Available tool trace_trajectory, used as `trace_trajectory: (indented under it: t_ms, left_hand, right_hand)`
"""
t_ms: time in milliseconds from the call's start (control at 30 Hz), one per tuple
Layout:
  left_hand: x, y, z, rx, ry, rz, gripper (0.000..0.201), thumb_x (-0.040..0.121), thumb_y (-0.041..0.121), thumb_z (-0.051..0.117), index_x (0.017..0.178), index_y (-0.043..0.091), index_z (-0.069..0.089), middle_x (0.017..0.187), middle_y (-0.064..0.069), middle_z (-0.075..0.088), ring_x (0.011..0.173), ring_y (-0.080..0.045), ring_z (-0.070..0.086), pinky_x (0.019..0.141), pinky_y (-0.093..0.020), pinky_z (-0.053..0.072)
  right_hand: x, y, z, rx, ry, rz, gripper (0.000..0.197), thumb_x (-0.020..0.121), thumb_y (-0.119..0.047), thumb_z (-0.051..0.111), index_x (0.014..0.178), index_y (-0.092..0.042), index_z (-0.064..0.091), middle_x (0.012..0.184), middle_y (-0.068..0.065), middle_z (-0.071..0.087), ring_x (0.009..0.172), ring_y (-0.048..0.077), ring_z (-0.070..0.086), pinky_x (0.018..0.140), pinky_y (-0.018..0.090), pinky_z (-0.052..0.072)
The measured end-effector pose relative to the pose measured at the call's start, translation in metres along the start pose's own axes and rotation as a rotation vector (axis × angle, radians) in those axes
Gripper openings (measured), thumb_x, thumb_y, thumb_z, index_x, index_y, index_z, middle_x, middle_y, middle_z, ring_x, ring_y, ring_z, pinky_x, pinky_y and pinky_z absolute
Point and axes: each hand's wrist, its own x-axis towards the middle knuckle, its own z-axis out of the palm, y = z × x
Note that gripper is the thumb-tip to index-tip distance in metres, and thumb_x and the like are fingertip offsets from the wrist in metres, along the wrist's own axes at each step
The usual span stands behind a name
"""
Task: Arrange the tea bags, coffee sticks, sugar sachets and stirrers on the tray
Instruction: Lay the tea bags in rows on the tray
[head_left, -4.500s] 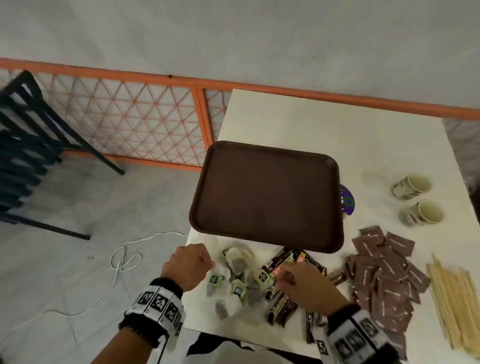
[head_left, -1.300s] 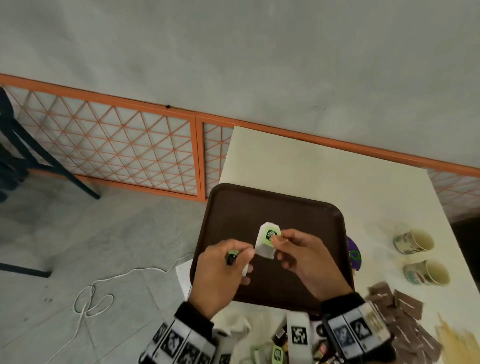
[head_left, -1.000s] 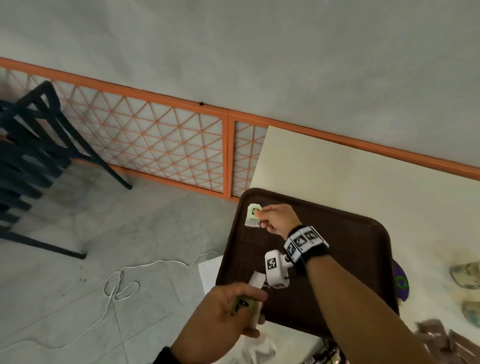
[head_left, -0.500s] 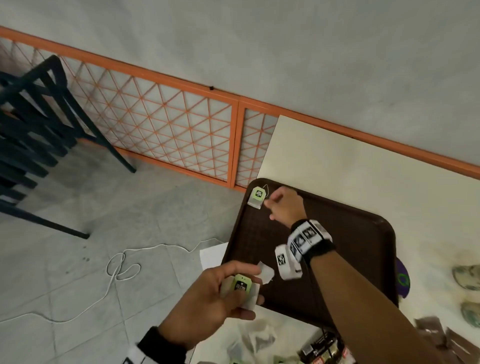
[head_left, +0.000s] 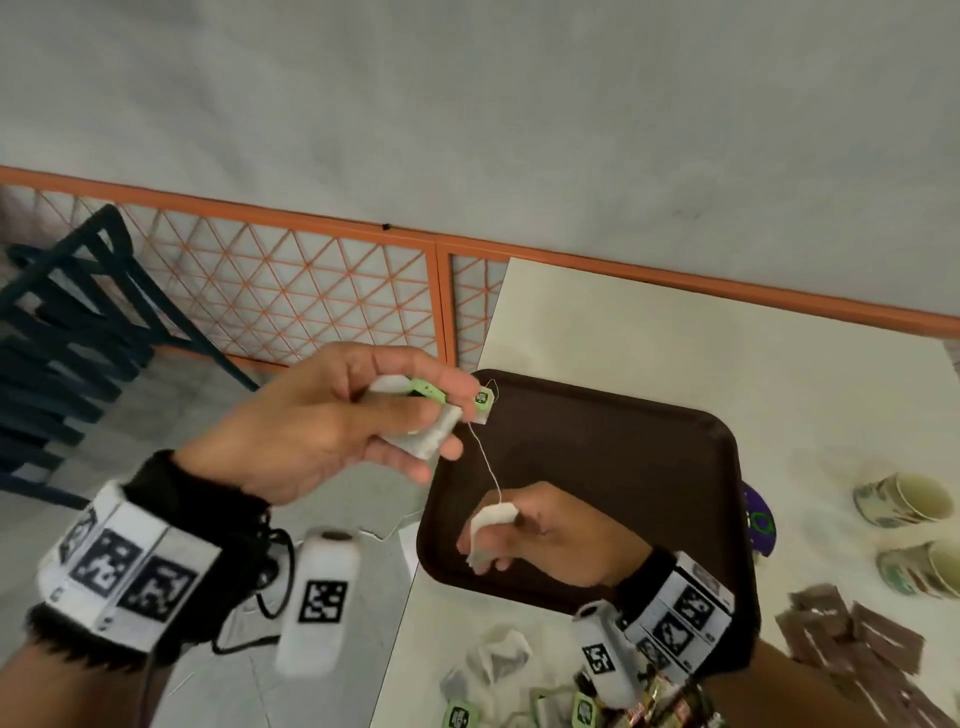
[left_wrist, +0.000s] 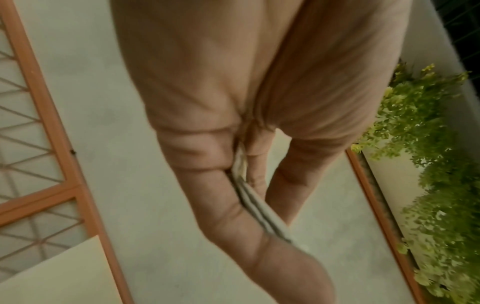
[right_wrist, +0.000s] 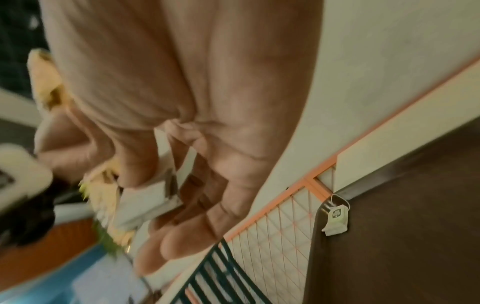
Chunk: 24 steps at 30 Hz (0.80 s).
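We find one tea bag (right_wrist: 336, 220) laid at the tray's (head_left: 623, 467) far left corner. Left hand (head_left: 332, 431) grips more bags; right hand (head_left: 550, 535) pinches another above the tray. Coffee sticks, sugar sachets (head_left: 852, 644) and stirrers remain outstanding.

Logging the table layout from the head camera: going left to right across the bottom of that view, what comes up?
Left hand's wrist band → loose tea bags on the table → right hand's wrist band → brown sugar sachets → paper cups at the right edge.
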Motion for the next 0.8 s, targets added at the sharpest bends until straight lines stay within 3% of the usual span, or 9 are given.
trace_trajectory:
  t_ms: [133,200,300,367,467,567,667,733,800]
  left_hand:
    - [-0.011,-0.007,-0.018,-0.041,-0.034,-0.077,0.059,0.064,0.029,0.088,0.118,0.013,0.068,0.107,-0.020,0.070,0.082,-0.028,0.072,0.059,-0.028,0.060]
    - [-0.011,-0.025,-0.021,-0.001,-0.023,-0.153,0.061,0.063,0.032,0.088,0.119,0.016,0.067,0.104,-0.019,0.070,0.080,-0.028,0.071,0.057,-0.028,0.059]
    - [-0.007,-0.068,-0.010,0.155,0.035,-0.265,0.040,0.078,0.025,0.079,0.116,0.018,0.067,0.094,-0.007,0.073,0.078,-0.027,0.071,0.055,-0.027,0.058]
    - [-0.004,-0.097,0.006,0.171,0.055,-0.318,0.027,0.085,0.022,0.071,0.111,0.014,0.067,0.092,-0.007,0.073,0.076,-0.027,0.071,0.054,-0.028,0.056]
    - [0.005,-0.127,0.043,0.004,0.156,-0.308,0.022,0.095,0.021,0.060,0.105,0.003,0.065,0.092,-0.013,0.072,0.072,-0.021,0.070,0.053,-0.026,0.053]
    - [0.014,-0.140,0.083,-0.158,0.329,-0.281,0.020,0.098,0.022,0.056,0.099,0.006,0.069,0.088,-0.008,0.072,0.072,-0.016,0.070,0.054,-0.025,0.053]
    - [0.021,-0.147,0.103,-0.217,0.390,-0.296,0.018,0.097,0.024,0.058,0.096,0.011,0.071,0.086,-0.006,0.071,0.072,-0.015,0.068,0.055,-0.025,0.052]
    - [0.022,-0.148,0.104,-0.102,0.398,-0.286,0.012,0.095,0.024,0.062,0.097,0.014,0.069,0.083,-0.006,0.068,0.066,-0.013,0.064,0.053,-0.022,0.049]
    - [0.022,-0.146,0.099,0.153,0.349,-0.198,0.017,0.088,0.028,0.070,0.104,0.023,0.064,0.080,-0.002,0.065,0.063,-0.008,0.060,0.055,-0.019,0.047]
  right_hand:
    - [-0.039,0.003,-0.015,0.232,0.229,-0.012,0.021,0.099,-0.016,0.055,0.101,0.000,0.067,0.084,0.013,0.067,0.073,0.023,0.066,0.063,0.026,0.053]
    - [-0.056,0.007,-0.027,0.306,0.310,0.041,0.021,0.094,-0.016,0.057,0.104,0.000,0.067,0.082,0.014,0.065,0.064,0.020,0.061,0.057,0.024,0.050]
    - [-0.081,-0.004,-0.044,0.363,0.459,0.098,0.021,0.092,-0.022,0.058,0.102,-0.010,0.072,0.082,0.013,0.067,0.060,0.018,0.057,0.052,0.021,0.046]
    - [-0.092,-0.021,-0.050,0.469,0.511,0.075,0.025,0.093,-0.018,0.054,0.108,-0.004,0.068,0.087,0.014,0.067,0.064,0.019,0.059,0.054,0.021,0.049]
    - [-0.095,-0.043,-0.040,0.522,0.501,0.050,0.029,0.091,-0.015,0.055,0.112,0.002,0.064,0.087,0.016,0.067,0.071,0.022,0.065,0.060,0.022,0.055]
    - [-0.085,-0.037,-0.009,0.459,0.602,0.117,0.020,0.090,-0.016,0.062,0.105,-0.004,0.070,0.091,0.017,0.072,0.076,0.021,0.068,0.065,0.025,0.054]
    - [-0.082,-0.019,0.013,0.337,0.709,0.202,0.016,0.094,-0.018,0.062,0.099,-0.005,0.070,0.094,0.016,0.072,0.074,0.017,0.068,0.065,0.027,0.051]
    - [-0.088,-0.016,0.012,0.147,0.722,0.252,0.014,0.095,-0.023,0.062,0.093,-0.013,0.071,0.090,0.008,0.073,0.074,0.013,0.068,0.064,0.027,0.053]
    - [-0.097,-0.022,0.005,-0.006,0.635,0.272,0.015,0.095,-0.026,0.061,0.089,-0.017,0.070,0.086,0.005,0.072,0.072,0.009,0.068,0.064,0.024,0.054]
